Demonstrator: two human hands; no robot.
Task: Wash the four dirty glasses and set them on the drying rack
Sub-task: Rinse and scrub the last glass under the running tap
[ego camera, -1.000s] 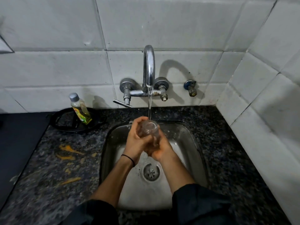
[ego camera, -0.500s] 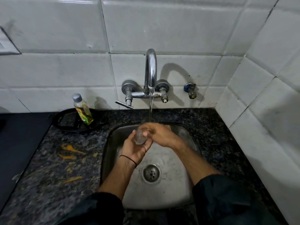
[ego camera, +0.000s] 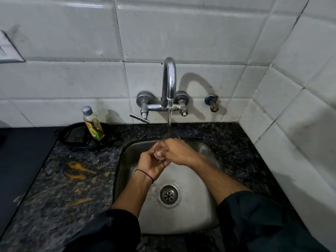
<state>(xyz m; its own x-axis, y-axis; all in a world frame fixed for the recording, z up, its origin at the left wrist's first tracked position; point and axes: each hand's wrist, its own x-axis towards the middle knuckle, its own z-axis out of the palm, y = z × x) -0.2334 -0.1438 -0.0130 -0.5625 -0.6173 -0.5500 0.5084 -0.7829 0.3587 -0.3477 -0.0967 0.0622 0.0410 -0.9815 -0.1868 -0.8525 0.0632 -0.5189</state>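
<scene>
A small clear glass [ego camera: 161,151] is held over the steel sink [ego camera: 209,215], tilted with its base toward me and its mouth under the running water. My left hand [ego camera: 151,164] cups it from below with curled fingers. My right hand [ego camera: 179,151] grips it from the right, fingers wrapped over its top. Both hands hide most of the glass. No other glasses and no drying rack are in view.
The chrome tap [ego camera: 169,88] on the tiled wall pours a thin stream. A bottle of yellow-green dish liquid [ego camera: 93,124] stands on a black round stand [ego camera: 76,140] left of the sink. Orange stains [ego camera: 80,170] mark the dark granite counter. A drain [ego camera: 169,194] sits mid-sink.
The glass went from upright between both hands to tilted under the stream. My right hand moved from beneath it to over its top. The view shifted upward.
</scene>
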